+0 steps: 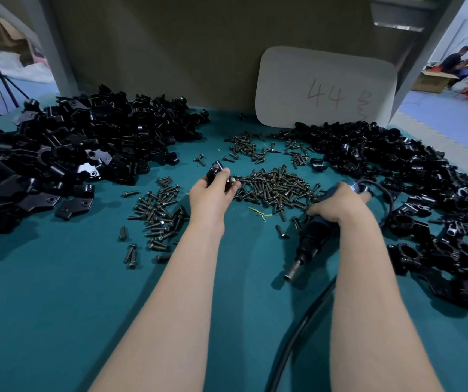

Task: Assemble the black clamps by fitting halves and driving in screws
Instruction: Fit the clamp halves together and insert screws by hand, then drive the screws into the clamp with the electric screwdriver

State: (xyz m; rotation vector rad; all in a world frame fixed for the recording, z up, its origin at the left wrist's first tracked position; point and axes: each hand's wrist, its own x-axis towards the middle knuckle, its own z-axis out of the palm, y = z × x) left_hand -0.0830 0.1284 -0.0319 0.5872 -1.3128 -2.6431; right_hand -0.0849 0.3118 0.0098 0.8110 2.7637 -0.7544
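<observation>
Teal table (57,306): left hand (210,193) grips clamp (214,169).

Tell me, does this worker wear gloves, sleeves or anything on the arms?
No gloves or sleeves show: the left hand and right hand are bare, and both forearms are uncovered down to the picture's bottom edge. No watch, ring or wristband is visible.

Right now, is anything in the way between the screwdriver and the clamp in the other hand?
Nothing visible blocks it. The left hand grips the clamp, the right hand grips the screwdriver, and only loose screws lie between them. Its tip points away, though.
</observation>
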